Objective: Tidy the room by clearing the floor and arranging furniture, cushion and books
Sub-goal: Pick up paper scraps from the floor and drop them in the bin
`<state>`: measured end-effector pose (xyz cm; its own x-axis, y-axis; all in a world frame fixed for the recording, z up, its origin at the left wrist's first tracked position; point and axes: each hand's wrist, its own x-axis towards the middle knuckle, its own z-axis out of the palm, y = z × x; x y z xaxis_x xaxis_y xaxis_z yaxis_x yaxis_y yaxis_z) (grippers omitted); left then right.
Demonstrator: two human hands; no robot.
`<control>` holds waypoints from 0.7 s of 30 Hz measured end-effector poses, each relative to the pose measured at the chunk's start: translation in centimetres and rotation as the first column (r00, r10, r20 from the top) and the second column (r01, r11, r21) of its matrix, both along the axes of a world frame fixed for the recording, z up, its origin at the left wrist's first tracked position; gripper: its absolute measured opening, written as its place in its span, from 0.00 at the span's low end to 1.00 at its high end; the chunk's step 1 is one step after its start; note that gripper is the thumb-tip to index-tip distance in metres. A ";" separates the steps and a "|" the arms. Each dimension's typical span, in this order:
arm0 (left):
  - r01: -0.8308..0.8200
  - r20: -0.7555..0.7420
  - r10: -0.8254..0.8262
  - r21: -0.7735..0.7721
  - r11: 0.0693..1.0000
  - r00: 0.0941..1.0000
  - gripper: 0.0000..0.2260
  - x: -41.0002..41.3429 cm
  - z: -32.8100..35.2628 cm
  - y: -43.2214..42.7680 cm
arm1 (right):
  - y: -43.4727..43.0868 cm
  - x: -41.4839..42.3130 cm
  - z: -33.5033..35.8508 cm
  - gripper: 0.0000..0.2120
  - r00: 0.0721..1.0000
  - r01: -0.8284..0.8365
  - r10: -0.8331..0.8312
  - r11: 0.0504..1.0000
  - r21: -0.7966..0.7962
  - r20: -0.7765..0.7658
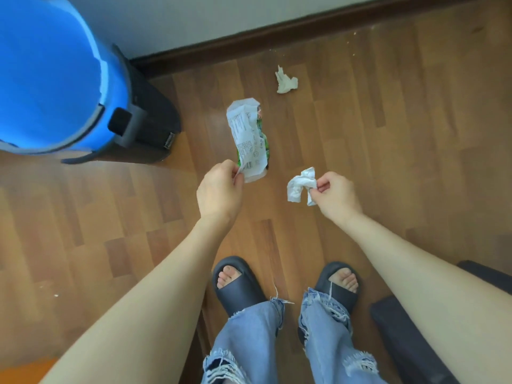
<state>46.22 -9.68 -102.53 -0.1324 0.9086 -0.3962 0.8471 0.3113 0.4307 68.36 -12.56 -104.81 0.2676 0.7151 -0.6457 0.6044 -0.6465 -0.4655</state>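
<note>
While you have both hands full, carry the two pieces to the bin before reaching for anything else. Your left hand [219, 187] pinches the near corner of a crumpled wrapper [248, 139] between thumb and fingertips, the other fingers curled in. The wrapper stretches away from you over the floor [388, 134], and I cannot tell whether its far end is lifted or touching the boards. Your right hand [336, 194] pinches a balled-up tissue [300, 185] the same way, by one edge only.

Both holds are light, so gather each piece further into the palm before you swing it. The blue bin [55, 79] stands open to your left against the wall, near the wrapper. Bring each hand right over the opening and let go low, since thin paper drifts if dropped from high up.

A second tissue [286, 81] lies on the floor beyond the wrapper, close to the skirting board [304, 26]. Pick it up once a hand is free. A few crumbs [354, 34] near that board will likely need sweeping, not picking.

As for writing, the wrapper's white side carries blocks of small print and what looks like a barcode near your fingers, with green printing at its edge. None of it is legible, and no brand can be made out.
</note>
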 end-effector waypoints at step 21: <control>-0.305 0.033 0.304 0.078 0.949 0.952 0.06 -10.9 23.6 -0.6 | 8.4 -11.5 25.8 0.02 0.999 0.008 0.004 0.976 0.218 -0.054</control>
